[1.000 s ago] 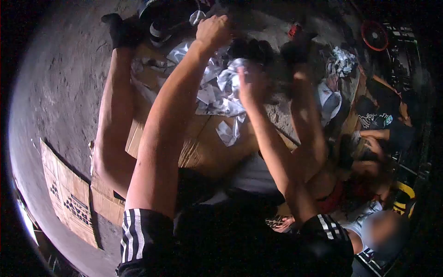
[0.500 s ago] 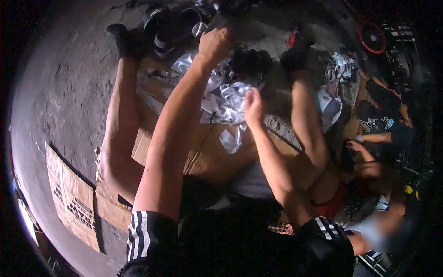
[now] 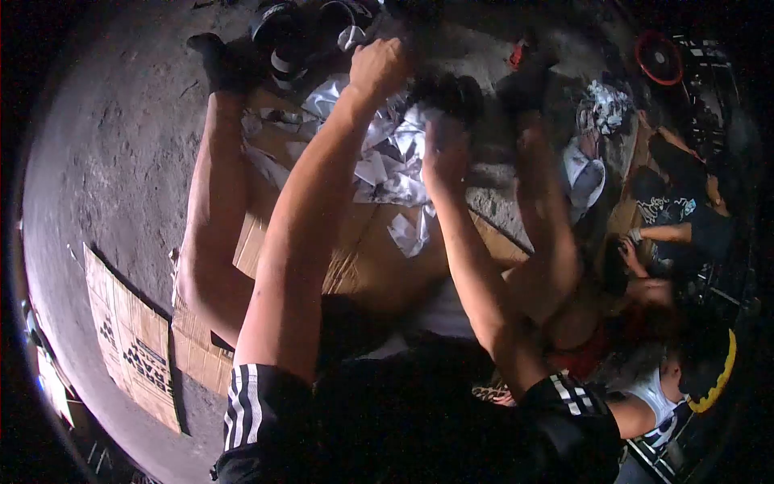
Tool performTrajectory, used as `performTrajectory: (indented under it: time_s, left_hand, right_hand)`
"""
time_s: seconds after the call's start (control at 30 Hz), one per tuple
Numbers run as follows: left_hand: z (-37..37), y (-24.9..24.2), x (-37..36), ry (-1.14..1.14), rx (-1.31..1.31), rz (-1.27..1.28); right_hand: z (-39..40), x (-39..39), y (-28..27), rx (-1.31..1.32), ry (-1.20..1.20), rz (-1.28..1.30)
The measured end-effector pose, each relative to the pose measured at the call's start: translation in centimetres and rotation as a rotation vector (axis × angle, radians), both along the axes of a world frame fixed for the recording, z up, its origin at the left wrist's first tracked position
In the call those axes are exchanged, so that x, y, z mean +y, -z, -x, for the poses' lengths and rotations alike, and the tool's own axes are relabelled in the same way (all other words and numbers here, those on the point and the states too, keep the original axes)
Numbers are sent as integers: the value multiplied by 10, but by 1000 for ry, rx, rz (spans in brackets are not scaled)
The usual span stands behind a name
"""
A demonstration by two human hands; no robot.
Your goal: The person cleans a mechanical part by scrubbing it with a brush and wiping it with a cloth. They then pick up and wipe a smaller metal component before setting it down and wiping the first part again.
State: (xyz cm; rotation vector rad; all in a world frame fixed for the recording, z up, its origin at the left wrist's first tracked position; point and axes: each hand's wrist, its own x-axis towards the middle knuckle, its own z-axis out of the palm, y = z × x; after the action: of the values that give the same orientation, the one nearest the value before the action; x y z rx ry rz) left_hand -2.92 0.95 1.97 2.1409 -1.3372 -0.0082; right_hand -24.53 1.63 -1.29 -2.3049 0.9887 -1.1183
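Observation:
Near the top centre, my left hand [image 3: 379, 66] has its fingers curled round something dark that I cannot make out, above white cloth scraps. Lower and to the right, my right hand [image 3: 446, 149] is blurred and partly in shadow, beside the pile of white cloths [image 3: 395, 165] and a dark object [image 3: 455, 93]. What it holds, if anything, is hidden. A small loose white piece [image 3: 411, 232] lies on the cardboard [image 3: 355, 250] between my arms.
My legs stretch out on both sides. A printed cardboard sheet [image 3: 133, 339] lies on the floor at left. Dark round rims [image 3: 278, 36] stand at the top. Co-workers [image 3: 673, 202] sit at right, near a crumpled cloth heap [image 3: 605, 109] and a red-rimmed round object [image 3: 659, 58].
My right hand has moved up and away from me, from the edge of the white cloths toward the dark object. My left hand has shifted slightly. The view has tilted a little.

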Motion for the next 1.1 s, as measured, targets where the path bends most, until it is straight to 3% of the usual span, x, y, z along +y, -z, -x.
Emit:
performTrajectory:
  time_s: [0.07, 0.1, 0.13, 0.2, 0.23, 0.37, 0.47, 0.53, 0.6, 0.67, 0.7, 0.73, 0.77, 0.8, 0.87, 0.93, 1.0, 1.1]
  left_hand:
    - [5, -8, 3, -15, 27, -47]
    - [4, -17, 2, -41, 49, -88]
    - [4, -18, 3, -12, 30, -54]
    - [1, -13, 4, 5, -32, 14]
    - [-1, -10, 4, -2, -29, 12]
    - [8, -16, 10, -1, 40, -91]
    - [5, -14, 5, 8, 6, -53]
    - [-2, -18, 1, 2, -29, 11]
    - [0, -17, 4, 29, -44, -21]
    - [-4, -13, 1, 4, -54, -25]
    - [-4, -7, 2, 46, -14, -42]
    - [-4, -6, 0, 96, 15, -51]
    - [1, -16, 5, 71, -9, 2]
    - [-1, -16, 3, 84, -11, 5]
    - [-4, -12, 2, 69, -57, 8]
    - [2, -19, 5, 58, -98, -68]
    - [3, -19, 7, 44, -17, -17]
    - [-2, -20, 7, 121, -90, -60]
  right_hand:
    - [-2, -1, 6, 78, -117, -143]
    - [5, 3, 20, -2, -95, -223]
    - [13, 7, 40, 47, -56, 13]
    - [35, 17, 39, 290, -180, -170]
    - [33, 20, 38, 115, -106, -221]
    - [-2, 12, -19, -25, 61, -343]
    - [-12, 19, 7, -158, -37, -254]
    - [6, 23, 55, -52, -17, -243]
    - [23, 38, 43, -9, -59, -251]
    - [19, 29, 39, -196, -24, -347]
    - [14, 28, 3, -118, 51, -466]
    - [4, 18, 7, 45, 206, 232]
    - [-12, 10, -25, -266, 109, -292]
    - [-24, 4, -42, -306, 51, -331]
    - [-38, -9, -56, -176, -96, -265]
    - [-42, -4, -35, -65, -48, -131]
    - [-31, 4, -17, 342, -285, -102]
    - [-13, 24, -13, 225, -235, -178]
